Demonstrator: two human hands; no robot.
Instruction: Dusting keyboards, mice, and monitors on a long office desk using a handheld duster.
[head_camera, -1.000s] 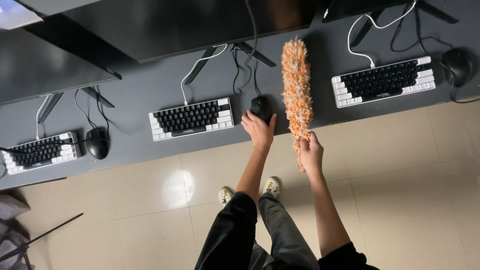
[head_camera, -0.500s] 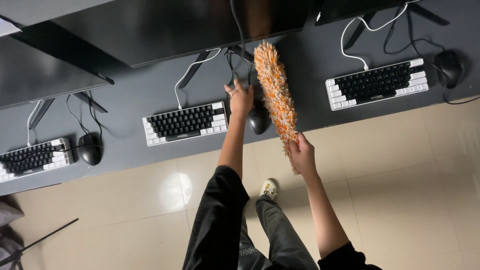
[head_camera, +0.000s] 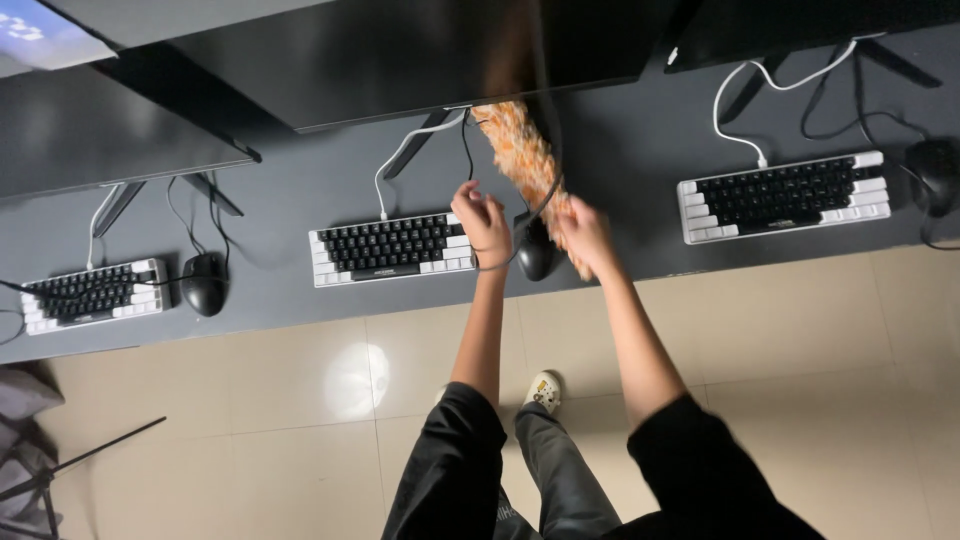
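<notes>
Head view looked straight down on a long dark desk (head_camera: 640, 140) and a pale tiled floor (head_camera: 800, 340). The person's right hand (head_camera: 585, 235) was clenched round the handle of an orange feather duster (head_camera: 520, 155), whose fluffy head slanted up and away over the desk, its tip reaching under the edge of the middle monitor (head_camera: 400, 50). The left hand (head_camera: 485, 225) was curled shut just beside the right end of the middle keyboard (head_camera: 390, 248), with a thin black cable (head_camera: 525, 220) running past it; whether the fingers actually gripped that cable I could not tell. A black mouse (head_camera: 535, 252) sat on the desk between the two hands, partly hidden by the duster. Further left lay another keyboard (head_camera: 90, 293) with its own mouse (head_camera: 205, 283) close by, and well to the right a third keyboard (head_camera: 785, 195) with a white cable (head_camera: 735, 100) looping up from it. Below, one shoe (head_camera: 545, 390) stood on the tiles.
</notes>
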